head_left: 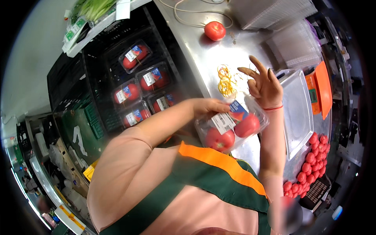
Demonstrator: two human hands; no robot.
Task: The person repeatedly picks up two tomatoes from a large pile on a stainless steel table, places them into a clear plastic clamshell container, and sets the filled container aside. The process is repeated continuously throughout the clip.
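Observation:
My left hand (213, 106) grips the upper edge of a clear plastic box of tomatoes (221, 138), its thumb by the label. Two tomatoes show inside, under a white and blue label. The box is held tilted in front of my apron. To its right, my right hand (266, 86) is raised above the steel table with its fingers spread, apart from the box. A thin red band circles that wrist. Beside its fingertips lies a loose pile of yellow rubber bands (226, 83), just beyond the box.
At left, a black crate (107, 84) contains several labelled tomato boxes (127, 94). A single tomato (215, 31) and a cable lie at the table's far end. Stacked clear trays (290, 43), a metal tray (299, 113), an orange scale (319, 90) and many loose tomatoes (311, 164) line the right side.

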